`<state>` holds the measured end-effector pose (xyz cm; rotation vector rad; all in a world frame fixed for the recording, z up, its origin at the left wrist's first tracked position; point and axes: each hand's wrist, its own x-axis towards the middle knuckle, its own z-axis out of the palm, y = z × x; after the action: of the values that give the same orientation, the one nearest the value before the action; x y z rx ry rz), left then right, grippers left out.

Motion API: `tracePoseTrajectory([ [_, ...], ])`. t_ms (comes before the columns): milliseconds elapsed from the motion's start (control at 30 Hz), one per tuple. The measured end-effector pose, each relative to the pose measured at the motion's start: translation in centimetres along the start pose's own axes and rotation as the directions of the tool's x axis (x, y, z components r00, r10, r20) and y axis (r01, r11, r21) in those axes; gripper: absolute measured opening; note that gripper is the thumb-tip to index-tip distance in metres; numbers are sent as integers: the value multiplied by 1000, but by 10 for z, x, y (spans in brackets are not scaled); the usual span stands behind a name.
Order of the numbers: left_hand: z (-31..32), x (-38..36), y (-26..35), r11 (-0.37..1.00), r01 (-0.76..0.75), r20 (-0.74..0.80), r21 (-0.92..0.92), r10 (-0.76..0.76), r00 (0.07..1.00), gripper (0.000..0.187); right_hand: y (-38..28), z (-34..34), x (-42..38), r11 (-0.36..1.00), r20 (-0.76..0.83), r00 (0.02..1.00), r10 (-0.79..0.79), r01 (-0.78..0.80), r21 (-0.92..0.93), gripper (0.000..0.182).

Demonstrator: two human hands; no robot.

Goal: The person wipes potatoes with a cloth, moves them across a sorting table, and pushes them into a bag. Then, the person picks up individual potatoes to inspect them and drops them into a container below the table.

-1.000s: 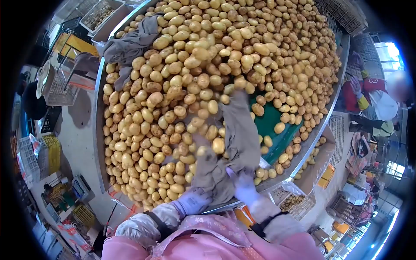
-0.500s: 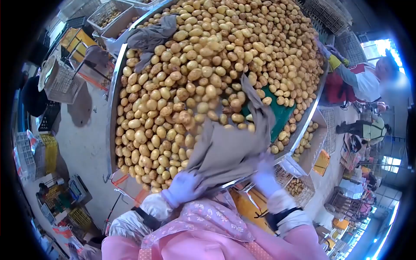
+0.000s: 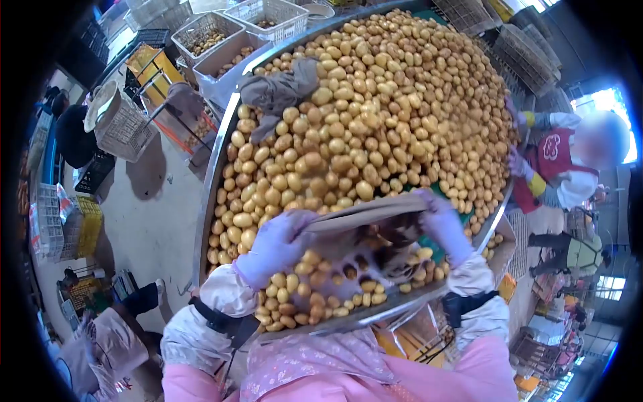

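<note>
My left hand (image 3: 276, 246), in a pale lavender glove, is closed on one end of a grey-brown cloth (image 3: 365, 213). The other end is gripped by my gloved right hand (image 3: 445, 226). Stretched between them, the cloth hangs raised over a big metal-edged table of yellow-brown, potato-like produce (image 3: 375, 120). Below it, some pieces and a patch of table surface show, partly blurred. A second grey cloth (image 3: 280, 90) lies crumpled on the heap at the upper left. Part of a green surface (image 3: 439, 251) shows beside my right hand.
A metal rim (image 3: 216, 174) edges the table. Across the right side stands a co-worker (image 3: 556, 157) in a red apron, gloved hands at the heap. Crates (image 3: 271, 20) of produce stand at the upper left. Another person (image 3: 110, 348) is at the lower left.
Both my hands have moved up and away from my body, lifting the cloth from the near edge and pulling it taut. Produce formerly under it now shows. The view has shifted.
</note>
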<state>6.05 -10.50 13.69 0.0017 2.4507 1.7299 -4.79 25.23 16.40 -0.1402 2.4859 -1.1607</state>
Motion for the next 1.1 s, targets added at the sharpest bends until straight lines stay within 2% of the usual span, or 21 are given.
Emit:
tracePoseTrajectory([
  [33,-9,23,28,989,-119,-34,89,122,992,33,-34,-20,21,987,-96,986,135,-142,-72,42],
  [67,-16,48,49,957,-229,-50,179,241,969,33,-50,-33,52,955,-185,940,-288,266,-132,36],
  [100,-23,81,59,932,-283,-169,226,324,931,32,-47,-49,95,960,-232,933,-273,281,0,30],
  [133,-33,118,64,901,-331,-281,280,407,869,32,-80,-61,120,905,-259,867,-426,410,-114,29],
  [167,-49,155,64,917,-255,-355,307,359,863,33,-94,-66,152,865,-347,793,-501,443,-236,32],
  [200,-66,191,60,929,-173,-426,326,308,851,34,-97,-63,192,890,-337,838,-429,457,2,38],
  [233,-84,225,51,867,-42,-436,496,290,852,38,-109,-51,222,906,-322,851,-415,419,-60,43],
  [267,-98,250,38,764,94,-448,639,270,852,41,-96,-35,265,790,-276,742,-611,546,-279,49],
  [300,-96,268,1,764,103,-448,638,259,856,41,-104,-11,286,905,-118,898,-425,419,-71,54],
  [367,-76,305,-85,466,307,-446,830,225,866,48,-63,78,337,637,-76,965,-250,105,-764,63],
  [433,-53,313,-82,366,318,-411,875,212,887,54,-74,82,355,628,-55,969,-240,112,-770,65],
  [500,-25,288,-88,387,284,-389,877,225,893,54,-40,87,332,627,-16,942,-334,209,-751,63],
  [600,-2,249,-78,454,-115,-107,883,435,894,58,-6,77,258,575,95,876,-473,389,-720,66],
  [633,14,226,-71,624,-235,-48,745,401,915,55,2,75,220,576,133,883,-450,401,-712,64],
  [667,33,204,-63,748,-264,16,609,322,947,54,6,71,200,577,165,887,-431,412,-706,61],
  [767,61,219,-62,733,-311,41,605,361,932,57,42,74,216,670,118,924,-364,348,-656,62],
  [867,88,278,-55,706,-80,-190,704,296,936,59,15,73,251,778,-97,963,-251,141,-612,65],
  [967,92,232,-51,753,-178,-105,634,312,944,56,45,99,192,803,-281,886,-368,151,-576,55],
  [1033,78,150,-57,803,-369,28,468,404,914,44,28,77,106,660,60,924,-377,313,-683,43],
  [1067,80,113,-60,825,-426,55,373,438,897,37,26,82,70,614,53,889,-454,355,-705,46],
  [1100,86,87,-66,773,-427,142,468,411,900,32,46,91,40,600,188,913,-363,383,-702,49],
])
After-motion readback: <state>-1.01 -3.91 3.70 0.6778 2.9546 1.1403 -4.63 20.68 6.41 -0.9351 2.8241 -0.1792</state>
